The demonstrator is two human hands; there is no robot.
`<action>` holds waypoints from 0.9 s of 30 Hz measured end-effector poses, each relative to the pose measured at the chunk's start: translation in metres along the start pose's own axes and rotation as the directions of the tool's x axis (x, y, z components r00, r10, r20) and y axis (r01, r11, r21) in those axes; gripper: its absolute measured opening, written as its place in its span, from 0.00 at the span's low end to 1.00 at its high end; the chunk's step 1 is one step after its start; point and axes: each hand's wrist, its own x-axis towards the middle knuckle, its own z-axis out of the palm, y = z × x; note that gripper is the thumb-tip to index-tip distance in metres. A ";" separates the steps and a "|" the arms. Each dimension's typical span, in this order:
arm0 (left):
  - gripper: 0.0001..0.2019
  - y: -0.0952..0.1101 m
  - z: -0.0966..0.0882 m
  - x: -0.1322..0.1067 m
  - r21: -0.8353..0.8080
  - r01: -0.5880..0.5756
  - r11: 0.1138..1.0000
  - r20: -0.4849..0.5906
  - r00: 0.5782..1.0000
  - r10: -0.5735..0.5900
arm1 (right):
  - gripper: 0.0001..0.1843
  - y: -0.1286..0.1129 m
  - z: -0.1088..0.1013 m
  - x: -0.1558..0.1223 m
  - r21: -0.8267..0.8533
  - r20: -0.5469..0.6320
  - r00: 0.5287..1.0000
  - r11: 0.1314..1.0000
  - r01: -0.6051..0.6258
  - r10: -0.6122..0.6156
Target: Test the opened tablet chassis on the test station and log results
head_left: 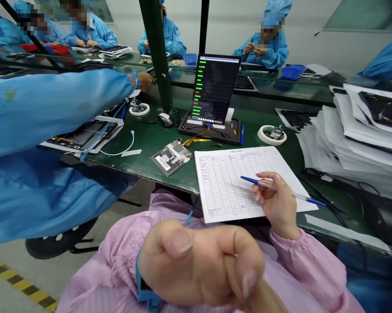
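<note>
Close to the camera, my left hand (199, 261) is raised with fingers curled and one finger stretching out of view at the bottom. Nothing shows in it, and a blue wrist strap (147, 298) circles its wrist. My right hand (279, 202) rests over a printed form (228, 191), its fingers closed round a blue-and-white ballpoint pen (300, 197). The pen lies slanted, one end pointing left above the grid. Left of the form, a small circuit board assembly (171, 156) connects by orange flex cables (194, 140) to an upright screen (215, 89) showing green and red text lines.
A co-worker's blue sleeve (59, 104) reaches across from the left. Stacked papers and panels (349, 134) stand at the right. A tape roll (272, 135), a mouse (165, 119) and a green post (157, 52) are on the table. Other people sit behind.
</note>
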 end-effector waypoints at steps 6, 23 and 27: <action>0.10 0.015 -0.037 -0.010 0.531 -0.134 0.837 -0.270 0.909 0.317 | 0.17 0.000 0.000 0.000 -0.003 -0.004 1.000 1.000 0.003 -0.003; 0.22 0.011 -0.106 0.011 0.644 0.243 0.726 -0.586 0.766 0.263 | 0.17 0.001 -0.007 -0.004 0.018 0.023 0.997 0.998 -0.068 0.068; 0.26 0.019 -0.113 0.040 0.366 0.118 0.923 -0.644 0.748 0.160 | 0.18 0.003 -0.006 -0.003 0.028 0.014 0.999 0.998 -0.053 0.053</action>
